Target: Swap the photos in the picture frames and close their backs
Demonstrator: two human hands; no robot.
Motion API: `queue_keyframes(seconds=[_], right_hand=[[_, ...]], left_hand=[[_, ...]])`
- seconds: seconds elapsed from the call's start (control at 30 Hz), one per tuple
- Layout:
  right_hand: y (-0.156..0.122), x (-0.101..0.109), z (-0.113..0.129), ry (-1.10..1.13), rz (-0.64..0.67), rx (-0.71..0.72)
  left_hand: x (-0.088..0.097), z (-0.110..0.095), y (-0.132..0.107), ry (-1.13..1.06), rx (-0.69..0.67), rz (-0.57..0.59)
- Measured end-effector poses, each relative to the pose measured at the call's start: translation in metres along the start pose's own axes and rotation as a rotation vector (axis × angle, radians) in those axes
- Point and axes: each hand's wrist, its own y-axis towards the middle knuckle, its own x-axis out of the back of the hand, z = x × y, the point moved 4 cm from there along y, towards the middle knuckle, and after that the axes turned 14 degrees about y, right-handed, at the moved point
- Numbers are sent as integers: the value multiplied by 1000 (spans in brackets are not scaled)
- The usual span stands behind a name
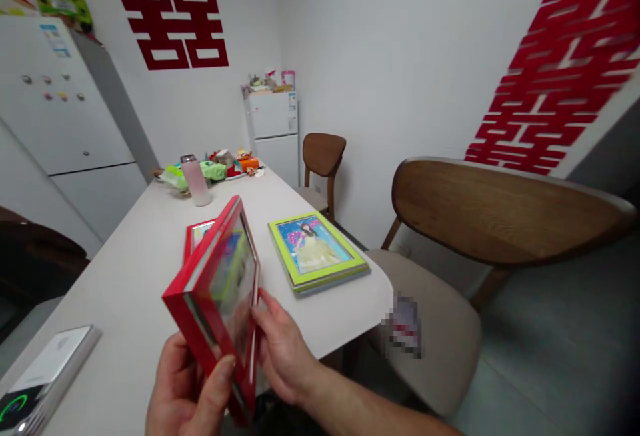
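Observation:
Red picture frames (200,309), seemingly two pressed together with a pale layer between, are held tilted on edge above the table. My left hand (187,389) grips their lower near corner, thumb on the glazed face. At the right-hand edge, the fingers of my right hand (283,349) are closed on the frames. Reflections blur the picture behind the glazing. Another red-edged frame (189,236) lies behind them, mostly hidden. To the right, a lime-green picture frame (320,253) rests flat, showing a figure in a pale dress; a second layer shows beneath it.
On the white table (135,289) stand a pink bottle (195,181) and, farther back, assorted packets (215,169). A white device with a green-lit display (50,369) lies at near left. Wooden chairs (430,316) line the right side; a blurred item lies on the nearest seat.

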Motion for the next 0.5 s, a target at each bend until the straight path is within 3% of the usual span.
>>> queue_keyframes(seconds=[0.1,0.17,0.27,0.3,0.37,0.5], right_hand=[[16,8,56,-124,-13,169],[32,22,103,-342,-91,248],[56,45,167,-893,-196,337],[63,53,183,-962,-207,343],[76,69,205,-1059,-210,339],[92,96,222,-1256,-230,330]], left_hand=[[-18,-16,13,-18,-88,8],[-36,-17,25,-51,-97,105],[-71,4,39,-98,-25,330],[-82,14,43,-82,-31,377],[-102,33,49,24,-88,442],[-123,58,59,240,-157,388]])
